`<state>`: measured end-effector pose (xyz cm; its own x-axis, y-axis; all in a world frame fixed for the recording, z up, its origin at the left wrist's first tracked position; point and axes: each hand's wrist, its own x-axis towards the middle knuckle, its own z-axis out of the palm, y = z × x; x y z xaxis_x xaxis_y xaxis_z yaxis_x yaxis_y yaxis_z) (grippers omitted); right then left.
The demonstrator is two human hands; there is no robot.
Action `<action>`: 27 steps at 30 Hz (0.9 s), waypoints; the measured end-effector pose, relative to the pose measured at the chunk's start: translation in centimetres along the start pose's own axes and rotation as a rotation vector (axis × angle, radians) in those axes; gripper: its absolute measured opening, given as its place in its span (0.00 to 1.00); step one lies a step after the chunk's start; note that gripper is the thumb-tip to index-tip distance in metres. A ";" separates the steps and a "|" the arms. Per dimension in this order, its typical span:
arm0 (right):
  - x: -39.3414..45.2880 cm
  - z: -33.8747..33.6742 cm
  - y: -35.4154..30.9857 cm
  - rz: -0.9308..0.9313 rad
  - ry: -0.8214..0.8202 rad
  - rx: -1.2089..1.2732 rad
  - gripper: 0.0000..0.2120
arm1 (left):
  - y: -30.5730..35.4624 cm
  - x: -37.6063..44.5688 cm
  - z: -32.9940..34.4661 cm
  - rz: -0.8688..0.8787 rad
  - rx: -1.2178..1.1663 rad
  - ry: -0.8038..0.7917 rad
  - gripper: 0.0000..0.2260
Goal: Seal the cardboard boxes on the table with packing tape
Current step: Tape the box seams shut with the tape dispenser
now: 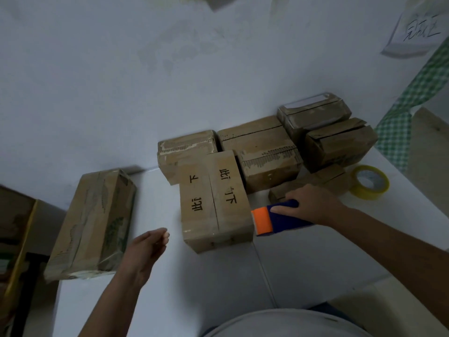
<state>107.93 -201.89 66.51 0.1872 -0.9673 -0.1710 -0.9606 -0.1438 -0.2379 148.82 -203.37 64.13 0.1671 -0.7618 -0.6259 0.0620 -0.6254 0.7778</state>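
One hand beside box edge

Dim, bluish indoor light, soft shadows; mild motion blur throughout, wide-angle bending at edges, corners smeared

head camera looks steeply down, close over the white table and wall behind.

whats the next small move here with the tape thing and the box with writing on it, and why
Probably bring the left hand onto the box with black writing to steady it. That hand hovers open beside the box, touching nothing, while the right hand grips the blue and orange tape dispenser at the box's right edge. The centre seam looks untaped, so a held box would let the tape run straight.
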 end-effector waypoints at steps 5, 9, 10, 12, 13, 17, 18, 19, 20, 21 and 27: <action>1.2 0.4 0.4 -0.021 0.012 0.007 0.35 | -2.1 -0.6 0.7 -0.020 -0.054 0.046 0.05; 1.3 0.3 0.6 -0.021 0.033 0.014 0.38 | -2.7 -1.2 1.7 0.063 -0.063 0.110 0.05; 1.4 0.4 0.5 -0.022 0.028 0.010 0.38 | -2.8 -1.3 1.9 0.072 -0.069 0.118 0.05; 1.5 0.6 0.5 -0.015 0.004 0.011 0.37 | -2.9 -1.2 2.2 0.078 -0.083 0.134 0.05; 1.5 0.7 0.6 -0.010 -0.012 0.014 0.37 | -2.9 -1.1 2.3 0.075 -0.089 0.138 0.05; 1.1 0.7 1.1 -0.010 -0.048 0.020 0.35 | -3.0 -0.7 2.2 0.083 -0.097 0.124 0.07; 0.9 0.8 1.3 -0.013 -0.054 0.020 0.35 | -3.2 -0.8 2.2 0.089 -0.099 0.125 0.06; 0.8 0.8 1.4 -0.016 -0.062 0.016 0.35 | -3.4 -0.9 2.3 0.094 -0.104 0.127 0.06; 0.7 0.9 1.4 -0.022 -0.069 0.009 0.35 | -3.6 -1.1 2.3 0.098 -0.110 0.132 0.05; 0.7 0.9 1.5 -0.027 -0.075 0.002 0.35 | -3.9 -1.2 2.4 0.103 -0.114 0.139 0.05; 1.2 0.8 1.6 -0.024 -0.054 0.050 0.34 | -4.0 -1.7 2.7 0.143 -0.135 0.193 0.05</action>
<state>106.76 -203.08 65.11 0.2223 -0.9508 -0.2159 -0.9444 -0.1550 -0.2899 145.65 -200.01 61.90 0.3677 -0.7864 -0.4964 0.1530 -0.4753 0.8664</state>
